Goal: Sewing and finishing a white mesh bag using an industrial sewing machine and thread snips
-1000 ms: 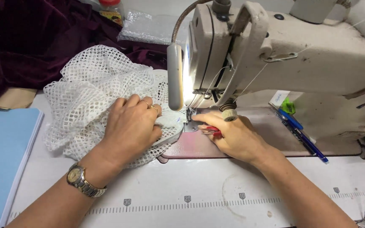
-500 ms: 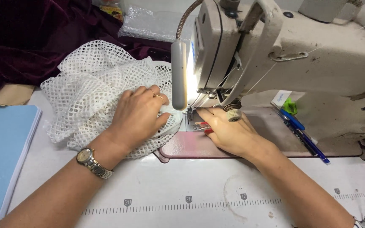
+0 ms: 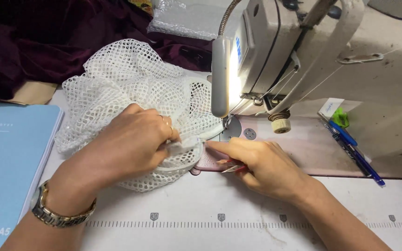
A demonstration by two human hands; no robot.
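A bundle of white net fabric [image 3: 126, 88] lies on the sewing table, left of a cream sewing machine [image 3: 331, 51]. My left hand [image 3: 131, 144] pinches a white folded edge of that fabric just left of the needle plate [image 3: 238, 132]. A metal watch sits on its wrist. My right hand [image 3: 266, 162] rests on the pinkish machine bed [image 3: 312, 148], index finger pointing at the fabric edge. It holds small red-handled thread snips [image 3: 233, 167] under the palm. The machine's lamp [image 3: 222, 79] shines down over the needle area.
A light blue notebook [image 3: 10, 153] lies at the left. Dark maroon cloth [image 3: 38, 42] is heaped at the back, with a clear plastic bag [image 3: 187, 21] on it. Blue pens [image 3: 354, 148] lie on the bed at the right. A printed ruler [image 3: 219, 218] runs along the table front.
My left hand has drawn the net fabric edge back toward me and now pinches it. My right hand has slid forward, finger extended to the edge. The view has shifted closer.
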